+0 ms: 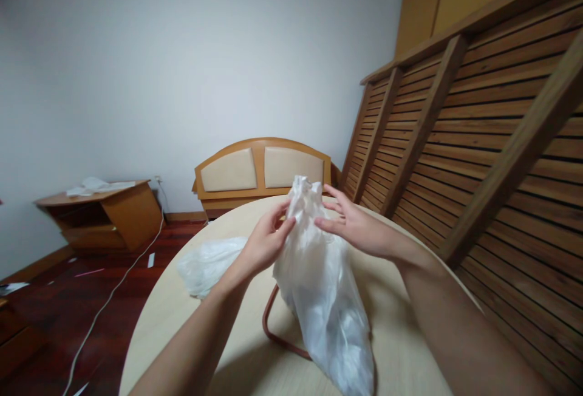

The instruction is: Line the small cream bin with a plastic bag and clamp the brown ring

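Observation:
A white translucent plastic bag (325,286) stands gathered in front of me, its crumpled top raised and its lower part spread over the round table (237,347). On the bag's left side, near the top, my left hand (268,235) holds its edge between thumb and fingers. My right hand (353,223) is at the opposite side with fingers apart, the thumb tip against the plastic. From beneath the bag a reddish-brown bent tube (268,317) sticks out to the left; whatever it belongs to is hidden. A second crumpled plastic bag (209,262) lies by my left forearm.
Behind the table stands a padded headboard (228,171). Slatted wooden panels (492,141) lean along the right side. A low wooden cabinet (113,220) with white sheets on it is at the left. A white cable (116,290) runs across the dark red floor.

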Tool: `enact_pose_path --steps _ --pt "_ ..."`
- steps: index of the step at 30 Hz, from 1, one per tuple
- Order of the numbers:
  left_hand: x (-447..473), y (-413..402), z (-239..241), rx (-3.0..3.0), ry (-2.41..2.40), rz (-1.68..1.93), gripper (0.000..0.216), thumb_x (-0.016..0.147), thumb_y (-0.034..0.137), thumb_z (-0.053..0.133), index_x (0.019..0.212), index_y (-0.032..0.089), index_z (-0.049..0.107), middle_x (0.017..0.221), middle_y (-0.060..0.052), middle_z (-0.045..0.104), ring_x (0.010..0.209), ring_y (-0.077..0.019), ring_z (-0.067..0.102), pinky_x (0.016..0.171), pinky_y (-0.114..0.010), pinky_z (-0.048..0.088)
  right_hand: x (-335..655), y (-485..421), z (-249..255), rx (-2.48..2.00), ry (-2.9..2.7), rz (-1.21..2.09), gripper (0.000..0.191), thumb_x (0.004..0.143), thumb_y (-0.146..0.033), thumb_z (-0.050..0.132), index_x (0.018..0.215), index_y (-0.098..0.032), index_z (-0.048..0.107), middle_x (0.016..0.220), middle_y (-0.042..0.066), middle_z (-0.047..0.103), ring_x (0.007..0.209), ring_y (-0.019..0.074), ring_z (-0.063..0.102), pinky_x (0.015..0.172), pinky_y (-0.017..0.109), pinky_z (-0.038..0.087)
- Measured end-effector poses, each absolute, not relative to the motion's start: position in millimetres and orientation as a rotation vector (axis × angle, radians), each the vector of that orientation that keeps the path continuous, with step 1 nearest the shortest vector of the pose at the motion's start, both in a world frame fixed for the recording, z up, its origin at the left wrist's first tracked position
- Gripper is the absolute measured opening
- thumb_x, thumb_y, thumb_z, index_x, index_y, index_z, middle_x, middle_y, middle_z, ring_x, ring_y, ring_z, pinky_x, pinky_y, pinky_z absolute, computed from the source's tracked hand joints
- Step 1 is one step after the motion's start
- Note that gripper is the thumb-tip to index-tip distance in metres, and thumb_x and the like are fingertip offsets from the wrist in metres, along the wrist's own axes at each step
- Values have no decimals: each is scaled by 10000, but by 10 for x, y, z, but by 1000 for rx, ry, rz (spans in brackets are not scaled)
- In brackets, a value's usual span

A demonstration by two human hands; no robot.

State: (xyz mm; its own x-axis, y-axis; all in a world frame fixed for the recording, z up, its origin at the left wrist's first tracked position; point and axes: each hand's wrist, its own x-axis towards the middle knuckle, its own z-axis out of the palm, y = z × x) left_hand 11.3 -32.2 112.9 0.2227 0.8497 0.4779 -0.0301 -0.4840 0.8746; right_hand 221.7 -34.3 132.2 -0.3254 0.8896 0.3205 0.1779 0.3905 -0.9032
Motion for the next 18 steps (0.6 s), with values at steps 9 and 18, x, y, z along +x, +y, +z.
enact_pose_path --steps 9,18 --pt "150 -384 1168 1882 709 1135 313 883 326 631 1127 159 737 1171 -113 735 1110 -263 651 1004 -386 474 2187 -237 1277 -768 -1796 1005 453 774 -307 768 1195 -191 649 1096 93 746 1003 239 709 854 355 573" --pt "302 -458 1061 2001 878 1062 335 875 400 669 1088 149 729 1144 -112 737 1019 -251 679 871 -346 541 2300 -183 1352 -877 -1616 832 243 796 -310 668 980 -173 747 933 66 767 807 194 700 734 306 551"
